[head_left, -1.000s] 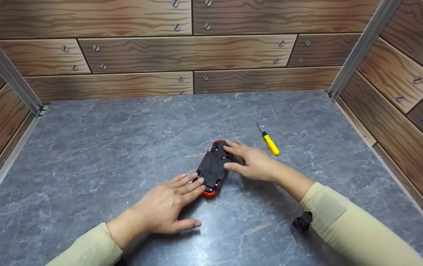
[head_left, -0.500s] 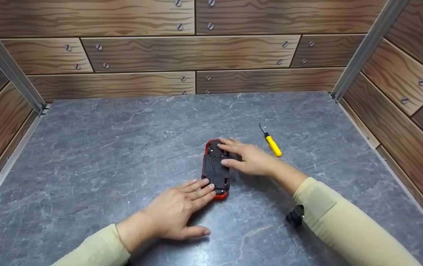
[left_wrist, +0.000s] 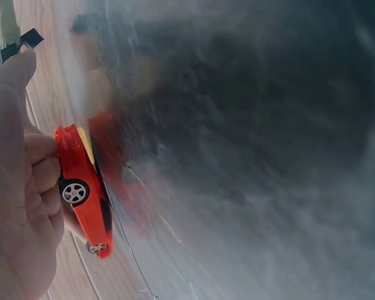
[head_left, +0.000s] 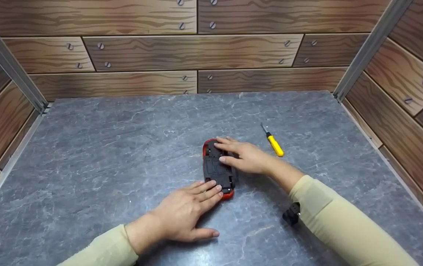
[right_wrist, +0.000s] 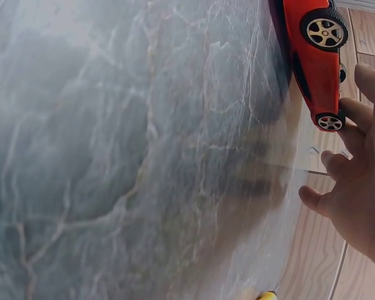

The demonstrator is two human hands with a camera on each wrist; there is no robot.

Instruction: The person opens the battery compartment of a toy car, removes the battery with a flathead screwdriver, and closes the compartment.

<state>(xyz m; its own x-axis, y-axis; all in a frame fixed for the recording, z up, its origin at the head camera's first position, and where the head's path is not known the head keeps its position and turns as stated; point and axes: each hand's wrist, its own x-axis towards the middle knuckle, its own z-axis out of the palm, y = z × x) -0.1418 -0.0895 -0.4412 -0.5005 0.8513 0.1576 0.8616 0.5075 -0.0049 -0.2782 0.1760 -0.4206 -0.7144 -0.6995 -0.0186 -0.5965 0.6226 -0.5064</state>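
A red toy car (head_left: pixel 217 168) lies upside down on the grey marbled table, its black underside facing up. Its red side and spoked wheels show in the left wrist view, where the car (left_wrist: pixel 81 181) is beside the fingers, and in the right wrist view, where the car (right_wrist: pixel 319 69) is at the upper right. My left hand (head_left: pixel 182 210) rests straight fingertips on the near end, thumb spread away to the right. With fingers extended, my right hand (head_left: pixel 246 157) touches the far right part of the underside. Neither hand curls round the car.
A screwdriver with a yellow handle (head_left: pixel 275 146) lies to the right of the car, its tip pointing away. Wood-patterned walls (head_left: pixel 141 53) enclose the table (head_left: pixel 104 147) at the back and both sides.
The car has turned on the table, its far end swinging left and its near end right. Both hands have kept contact, the left moving rightward and the right slightly leftward.
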